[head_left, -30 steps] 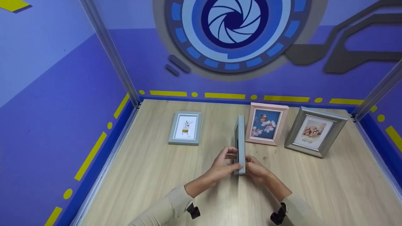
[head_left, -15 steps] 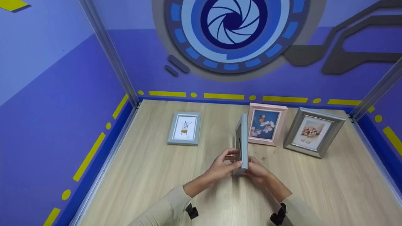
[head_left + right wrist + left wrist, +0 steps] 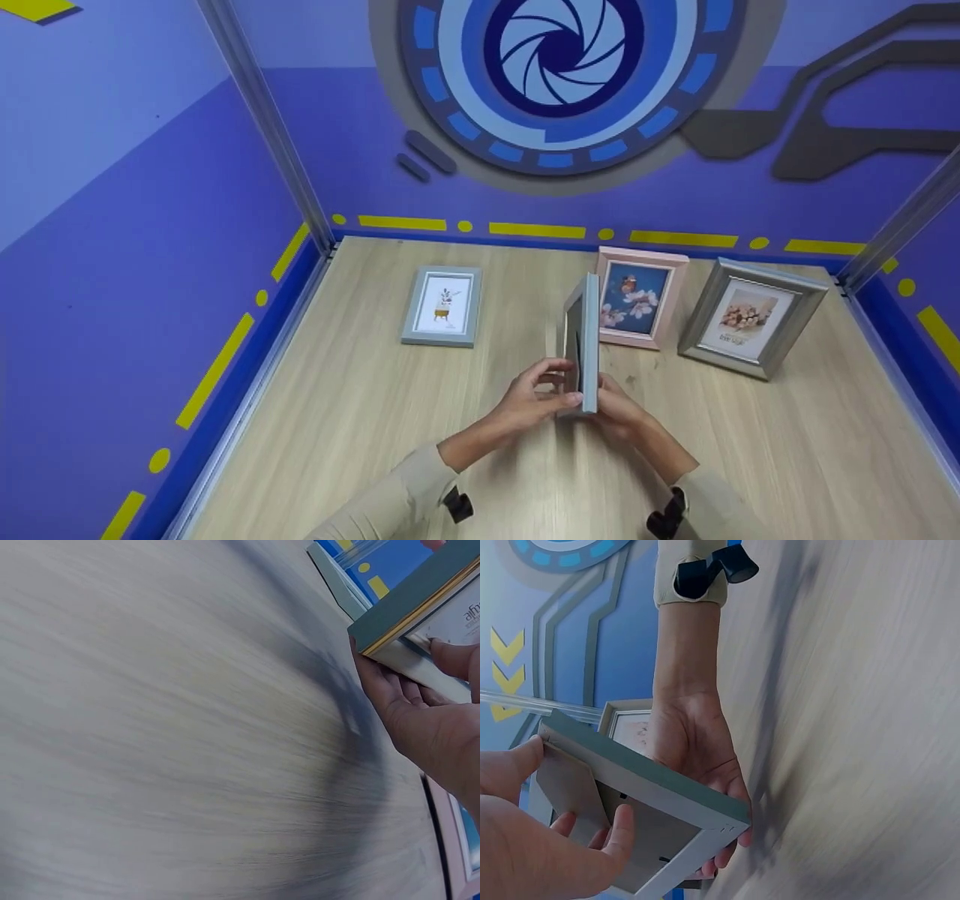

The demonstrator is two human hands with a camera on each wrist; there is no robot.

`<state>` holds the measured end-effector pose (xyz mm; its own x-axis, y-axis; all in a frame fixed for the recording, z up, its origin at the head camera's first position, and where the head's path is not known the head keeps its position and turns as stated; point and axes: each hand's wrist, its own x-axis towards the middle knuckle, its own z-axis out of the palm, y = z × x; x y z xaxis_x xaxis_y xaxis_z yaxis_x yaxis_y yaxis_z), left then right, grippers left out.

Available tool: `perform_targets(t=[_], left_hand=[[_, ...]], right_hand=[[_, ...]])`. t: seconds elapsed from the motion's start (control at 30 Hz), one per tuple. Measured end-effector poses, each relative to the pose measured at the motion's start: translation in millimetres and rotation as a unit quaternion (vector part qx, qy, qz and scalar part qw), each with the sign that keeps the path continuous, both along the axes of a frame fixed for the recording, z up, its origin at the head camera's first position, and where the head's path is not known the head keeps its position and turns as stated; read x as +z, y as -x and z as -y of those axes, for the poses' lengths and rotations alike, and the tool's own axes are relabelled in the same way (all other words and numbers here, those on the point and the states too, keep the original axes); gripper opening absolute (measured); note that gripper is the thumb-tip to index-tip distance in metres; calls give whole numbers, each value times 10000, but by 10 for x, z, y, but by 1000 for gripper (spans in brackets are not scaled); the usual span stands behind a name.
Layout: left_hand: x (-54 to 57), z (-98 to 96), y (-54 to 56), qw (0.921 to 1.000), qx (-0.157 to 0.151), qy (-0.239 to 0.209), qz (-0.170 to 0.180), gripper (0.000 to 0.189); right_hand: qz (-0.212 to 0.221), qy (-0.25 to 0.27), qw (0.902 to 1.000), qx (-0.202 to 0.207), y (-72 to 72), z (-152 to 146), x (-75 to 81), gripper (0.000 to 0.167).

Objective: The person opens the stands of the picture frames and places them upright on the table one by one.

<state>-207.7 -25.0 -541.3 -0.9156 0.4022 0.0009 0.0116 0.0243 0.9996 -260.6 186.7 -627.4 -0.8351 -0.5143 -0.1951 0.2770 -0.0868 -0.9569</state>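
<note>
Between both hands a blue-grey picture frame [image 3: 590, 337] stands nearly edge-on to the head view, its back towards the left. My left hand [image 3: 521, 397] holds it, the thumb at the near edge and the fingers at the back. In the left wrist view that hand [image 3: 551, 840] has its fingers by the flat support leg [image 3: 570, 784] on the frame's back. My right hand [image 3: 621, 409] grips the frame from the other side, partly hidden behind it. The right wrist view shows that hand's thumb [image 3: 454, 658] on the front and its fingers beneath the edge.
A second blue-grey frame [image 3: 442, 306] is at the back left of the wooden table [image 3: 360, 420]. At the back right, a pink frame [image 3: 679, 300] with a bird picture and a silver frame [image 3: 784, 330] stand upright. Blue-purple walls [image 3: 337, 150] enclose the table.
The held frame has shifted slightly to the right and turned a little, so more of its back shows. Both hands keep their hold; the other frames stay in place.
</note>
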Motion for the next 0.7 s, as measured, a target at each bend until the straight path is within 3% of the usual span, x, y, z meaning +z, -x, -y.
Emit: perform_targets(t=[0.3,0.53,0.7], left_hand=[[32,33,32,9968,137,282,-735,45],[28,96,83,9835,336,884,-1544,40],[50,162,130,9763,451,1223,-1728,39]], right_hand=[[73,-52,10000,-2,0,-3,3,52],[198,399,9990,-6,-11,-29,13,60],[344,696,9969,90,-6,-42,-4,66]])
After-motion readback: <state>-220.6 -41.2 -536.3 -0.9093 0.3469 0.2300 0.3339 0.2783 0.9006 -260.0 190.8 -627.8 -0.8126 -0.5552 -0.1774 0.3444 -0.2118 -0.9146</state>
